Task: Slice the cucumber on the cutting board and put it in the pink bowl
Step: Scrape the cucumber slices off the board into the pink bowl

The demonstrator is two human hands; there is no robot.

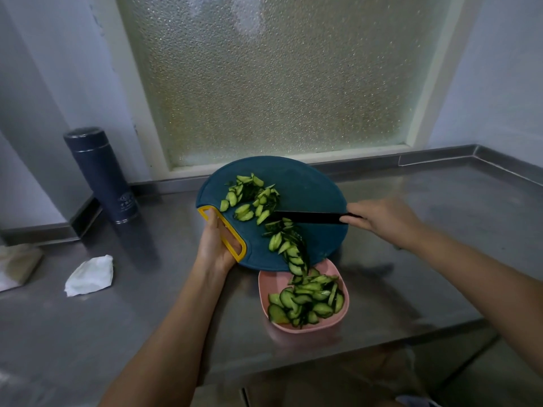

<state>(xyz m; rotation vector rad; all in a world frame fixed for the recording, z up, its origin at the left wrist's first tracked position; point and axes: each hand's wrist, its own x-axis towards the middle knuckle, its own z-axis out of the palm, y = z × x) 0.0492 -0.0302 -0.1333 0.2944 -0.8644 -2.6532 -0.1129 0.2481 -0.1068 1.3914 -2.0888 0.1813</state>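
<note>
Lying in thin half-moon slices with dark green skin and pale, wet flesh, the cucumber (252, 201) is split between two places. One loose heap sits on the far left part of the cutting board (305, 183). A trail of overlapping slices runs from the middle of the board down over its near edge. The rest is piled in the pink bowl (273, 282), filling its right and near side.

The board is round and teal, tilted toward me, and its near edge hangs over the bowl's far rim and hides it. My left hand (214, 245) grips the board by its yellow handle (232, 233) on the left edge, fingers curled through the slot. My right hand (382, 218) is closed around the grip of a black knife (308, 217). Its blade lies flat across the board, pointing left, with the tip touching the slices between the heap and the trail.

The bowl stands on a steel counter (440, 230), just near of the board. Well to the left lies a crumpled white tissue (91, 274), and far left a dark blue flask (100, 174) stands upright by the wall. A frosted window (279, 77) rises behind the board.
</note>
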